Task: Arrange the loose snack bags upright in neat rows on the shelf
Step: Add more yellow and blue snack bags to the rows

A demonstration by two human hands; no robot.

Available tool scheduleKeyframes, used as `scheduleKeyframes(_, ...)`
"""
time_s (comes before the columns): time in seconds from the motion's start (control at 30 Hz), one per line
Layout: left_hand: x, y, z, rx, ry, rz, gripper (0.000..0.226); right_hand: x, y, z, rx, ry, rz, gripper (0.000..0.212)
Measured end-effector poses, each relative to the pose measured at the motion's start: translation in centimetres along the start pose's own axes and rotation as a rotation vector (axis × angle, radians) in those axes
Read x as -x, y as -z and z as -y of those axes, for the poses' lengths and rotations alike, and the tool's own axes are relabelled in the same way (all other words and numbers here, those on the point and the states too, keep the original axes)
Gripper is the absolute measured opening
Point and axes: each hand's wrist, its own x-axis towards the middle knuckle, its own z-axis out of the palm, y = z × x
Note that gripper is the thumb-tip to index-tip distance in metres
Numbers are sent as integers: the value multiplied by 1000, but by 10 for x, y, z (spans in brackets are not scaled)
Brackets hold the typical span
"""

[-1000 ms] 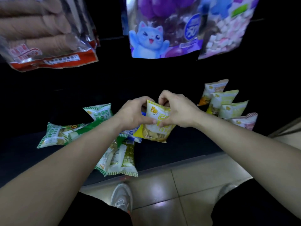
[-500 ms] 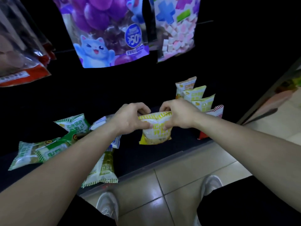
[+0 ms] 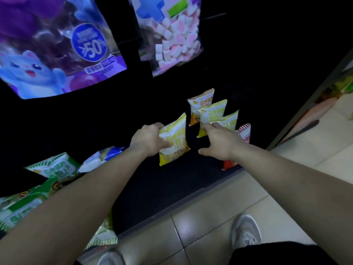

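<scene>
My left hand point(image 3: 148, 141) grips a yellow snack bag point(image 3: 174, 142) by its left side and holds it upright over the black shelf point(image 3: 172, 180). My right hand point(image 3: 219, 143) is off that bag, fingers spread, just right of it and in front of a row of upright bags: an orange bag point(image 3: 200, 104), two yellow bags point(image 3: 214, 113) and a red bag point(image 3: 245, 131) partly hidden behind my wrist. Loose green bags point(image 3: 55, 167) and a blue and white bag point(image 3: 101, 158) lie flat at the left, partly under my left forearm.
Large hanging bags overhead: a purple one with a cat point(image 3: 57, 48) and a marshmallow bag point(image 3: 172, 35). The shelf's front edge point(image 3: 152, 219) meets a tiled floor point(image 3: 219, 207), where my shoes point(image 3: 245, 233) stand. Another display point(image 3: 324, 104) is at the right.
My right hand let go of the yellow bag and moved right toward the standing row. My left hand carried the bag to the right and stood it upright. The view shifted right.
</scene>
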Motion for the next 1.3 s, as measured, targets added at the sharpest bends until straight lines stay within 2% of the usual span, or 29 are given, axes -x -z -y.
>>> scheduleKeyframes(0.2, -85, -29, -4, -36, 113, 2, 63, -16, -19, -15, 23, -28, 108, 85)
scheduleKeyframes(0.47, -154, -65, 2, 52, 63, -40, 69, -28, -44, -23, 91, -39, 220, 77)
scheduleKeyframes(0.63, -163, -79, 0, -172, 28, -198, 55, -27, -51, -25, 117, -36, 258, 72)
scheduleKeyframes(0.77, -163, -85, -2, -360, 37, -295, 58, -26, -54, -25, 128, -40, 286, 71)
scheduleKeyframes(0.9, -155, -74, 0, -312, 19, -235, 73, -26, -48, -18, 142, -34, 271, 69)
scheduleKeyframes(1.0, -128, -49, 9, -247, -11, -197, 76, -27, -39, -3, 150, -16, 253, 69)
scheduleKeyframes(1.13, -65, -1, 30, -332, -56, -1, 74, -24, -24, 21, 136, 21, 209, 70)
scheduleKeyframes(1.3, 35, 59, 69, -365, 6, 206, 69, -9, -8, 56, 106, 82, 165, 70)
